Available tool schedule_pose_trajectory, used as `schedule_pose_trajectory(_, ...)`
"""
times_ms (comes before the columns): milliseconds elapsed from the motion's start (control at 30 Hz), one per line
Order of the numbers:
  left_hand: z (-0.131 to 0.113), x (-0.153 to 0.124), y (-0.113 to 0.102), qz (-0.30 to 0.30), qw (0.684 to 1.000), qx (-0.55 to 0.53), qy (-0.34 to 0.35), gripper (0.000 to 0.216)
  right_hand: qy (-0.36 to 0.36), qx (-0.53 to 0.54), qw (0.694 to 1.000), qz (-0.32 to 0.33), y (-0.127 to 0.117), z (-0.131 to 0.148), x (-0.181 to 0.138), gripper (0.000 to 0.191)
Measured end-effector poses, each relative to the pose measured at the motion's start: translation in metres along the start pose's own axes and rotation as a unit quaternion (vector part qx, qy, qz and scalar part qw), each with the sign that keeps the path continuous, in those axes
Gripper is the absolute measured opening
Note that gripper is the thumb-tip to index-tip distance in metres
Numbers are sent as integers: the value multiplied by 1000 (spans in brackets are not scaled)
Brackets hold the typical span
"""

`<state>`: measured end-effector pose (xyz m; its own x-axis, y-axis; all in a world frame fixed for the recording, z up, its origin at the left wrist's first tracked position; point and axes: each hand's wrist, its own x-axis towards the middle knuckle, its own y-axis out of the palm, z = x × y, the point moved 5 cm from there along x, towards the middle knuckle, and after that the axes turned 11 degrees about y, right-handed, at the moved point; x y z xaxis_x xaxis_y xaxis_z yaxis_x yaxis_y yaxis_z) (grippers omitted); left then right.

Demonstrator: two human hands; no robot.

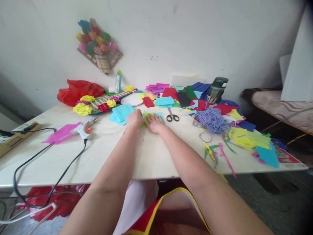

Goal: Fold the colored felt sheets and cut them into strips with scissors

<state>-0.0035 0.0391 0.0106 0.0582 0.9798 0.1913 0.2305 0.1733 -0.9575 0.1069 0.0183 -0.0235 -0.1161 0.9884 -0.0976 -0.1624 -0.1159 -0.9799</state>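
Observation:
Both of my hands rest on a light green piece of paper [148, 116] lying on the white table [102, 153]. My left hand [135, 118] presses on its left edge with fingers curled down. Beside it, my right hand [154, 123] lies flat on the paper with fingers stretched out. A stack of cyan paper sheets [121, 114] lies just left of my left hand. Black scissors [172, 116] lie just right of my right hand.
A glue gun [83, 129] with a black cord lies at left by a pink sheet [61, 133]. Purple yarn [212, 119], coloured paper scraps [244, 138], a dark green jar [217, 90], a glue bottle [117, 82] and a red bag [78, 91] crowd the table's far side.

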Motion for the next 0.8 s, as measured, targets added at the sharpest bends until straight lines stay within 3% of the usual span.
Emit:
schedule_pose_trajectory(500, -12, -5, 0, 3, 996, 25, 80, 32, -11, 6, 1000, -14, 0, 0, 2, 63)
schedule_pose_trajectory(800, -11, -7, -4, 25, 995, 24, 88, 32, -3, 1, 1000, 2, 1, 0, 2, 64)
